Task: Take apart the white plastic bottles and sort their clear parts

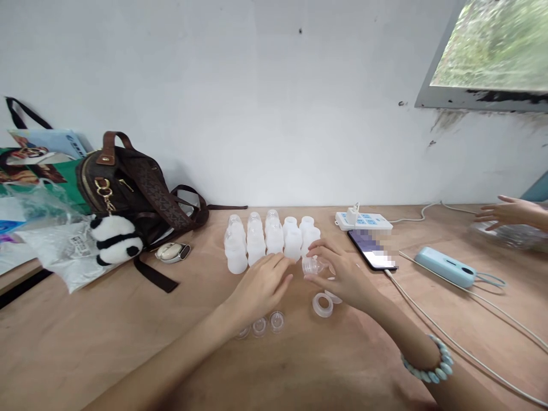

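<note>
Clock centred on the white bottles. Far 9: plastic bag (55, 257) is lying in front of the backpack (124, 182), panda plush (117, 240) is leaning against it. Small beige gadget (171, 252) is sitting nearer, also at 9.

Centre: white bottles (256, 251) are standing in tight columns, left ones carrying clear domes. At 6, clear round caps (260, 326) are lying in a row, partly hidden behind the left forearm. Left hand (264, 282) is hovering between caps and bottles, fingers bent; can't tell if it's gripping anything.

At 4, right hand (338, 277) is pinching a clear ribbed piece (311, 266) between thumb and fingers, beside the left fingertips. White ring (322, 305) is lying at 5. Bead bracelet (428, 361) is circling the right wrist.

Around 3: phone (372, 251) is lying below the power strip (377, 222), power bank (445, 267) is resting further out, another person's hand (511, 213) is reaching over clear plastic (514, 235).
</note>
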{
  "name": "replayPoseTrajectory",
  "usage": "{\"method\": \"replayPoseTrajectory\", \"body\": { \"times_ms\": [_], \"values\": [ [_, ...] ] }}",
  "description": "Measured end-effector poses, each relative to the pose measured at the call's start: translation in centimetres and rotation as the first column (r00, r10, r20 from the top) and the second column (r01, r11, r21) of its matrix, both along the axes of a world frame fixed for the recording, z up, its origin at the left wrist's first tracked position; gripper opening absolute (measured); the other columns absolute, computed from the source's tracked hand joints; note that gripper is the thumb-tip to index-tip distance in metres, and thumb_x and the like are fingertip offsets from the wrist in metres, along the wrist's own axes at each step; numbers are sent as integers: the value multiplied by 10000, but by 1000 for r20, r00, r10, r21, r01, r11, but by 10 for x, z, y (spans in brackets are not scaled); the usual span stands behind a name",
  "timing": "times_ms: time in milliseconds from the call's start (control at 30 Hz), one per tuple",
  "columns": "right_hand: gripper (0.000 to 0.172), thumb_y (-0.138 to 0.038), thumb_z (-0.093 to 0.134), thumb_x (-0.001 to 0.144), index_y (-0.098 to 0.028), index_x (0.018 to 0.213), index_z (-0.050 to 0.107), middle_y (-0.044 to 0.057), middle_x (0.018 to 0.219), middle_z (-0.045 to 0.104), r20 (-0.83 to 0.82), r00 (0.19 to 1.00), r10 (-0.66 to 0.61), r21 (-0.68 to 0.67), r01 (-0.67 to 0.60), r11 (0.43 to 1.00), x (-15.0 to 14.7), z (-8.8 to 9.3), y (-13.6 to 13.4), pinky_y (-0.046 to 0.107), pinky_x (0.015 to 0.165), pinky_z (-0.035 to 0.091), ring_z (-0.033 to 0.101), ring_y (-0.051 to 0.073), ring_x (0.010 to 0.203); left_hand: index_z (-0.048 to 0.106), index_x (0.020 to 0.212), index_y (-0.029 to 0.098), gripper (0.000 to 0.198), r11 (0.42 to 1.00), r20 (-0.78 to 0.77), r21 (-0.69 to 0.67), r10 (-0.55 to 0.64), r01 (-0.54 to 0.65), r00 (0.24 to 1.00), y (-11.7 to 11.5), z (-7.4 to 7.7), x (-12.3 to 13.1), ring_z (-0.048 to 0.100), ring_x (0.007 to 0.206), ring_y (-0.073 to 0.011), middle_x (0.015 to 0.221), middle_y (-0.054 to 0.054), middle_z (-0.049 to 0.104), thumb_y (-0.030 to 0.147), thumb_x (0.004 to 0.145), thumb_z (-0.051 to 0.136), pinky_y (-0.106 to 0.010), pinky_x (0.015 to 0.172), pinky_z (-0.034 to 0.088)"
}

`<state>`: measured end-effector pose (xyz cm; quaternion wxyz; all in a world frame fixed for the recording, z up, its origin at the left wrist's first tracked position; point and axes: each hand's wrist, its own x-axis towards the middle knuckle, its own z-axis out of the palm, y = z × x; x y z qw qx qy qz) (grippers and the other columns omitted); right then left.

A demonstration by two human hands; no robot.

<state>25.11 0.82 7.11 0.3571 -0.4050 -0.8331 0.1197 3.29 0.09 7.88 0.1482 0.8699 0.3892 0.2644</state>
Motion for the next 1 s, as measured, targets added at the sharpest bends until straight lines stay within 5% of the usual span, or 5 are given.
{"method": "replayPoseTrajectory", "body": {
  "times_ms": [200,500,733,867,1000],
  "values": [
    [224,-258,742,785,-171,918,585,157,1359,465,220,975,-31,67,17,998,-13,-3,27,420,803,523,640,223,869,592,1056,149,183,979,-88,205,14,4,996,-5,3,7,614,903,-249,990,-83,682,162,940,450,-405,828,456],
    [235,-256,767,755,-174,894,597,67,990,586,91,996,18,-22,-16,1000,-19,-3,29,341,728,519,588,181,788,588,1032,198,164,988,103,94,113,-123,988,-10,-11,-30,619,933,-238,1002,-63,675,223,939,455,-391,829,463],
    [290,-429,728,787,-208,955,644,41,976,625,-568,816,107,-329,-344,879,-19,-3,1,290,735,550,627,187,927,492,1175,221,486,961,353,-269,161,-65,922,-8,-23,-31,566,1125,-274,1239,-94,601,323,769,739,-428,963,444],
    [342,-473,709,799,-216,1013,641,57,1046,656,-648,756,92,-359,-410,838,-13,-3,2,351,839,549,630,216,1003,471,1058,205,447,869,608,-482,239,113,757,-1,-27,-33,629,889,-203,1010,-42,642,331,738,756,-319,783,506],
    [331,-391,713,813,-237,1093,626,56,1081,652,-658,753,-2,-328,-284,901,-5,-3,6,351,834,560,642,191,943,500,1012,165,420,726,703,-626,367,285,610,2,-19,-38,600,630,-140,853,-36,649,419,753,712,-260,606,474]
  ]
}}
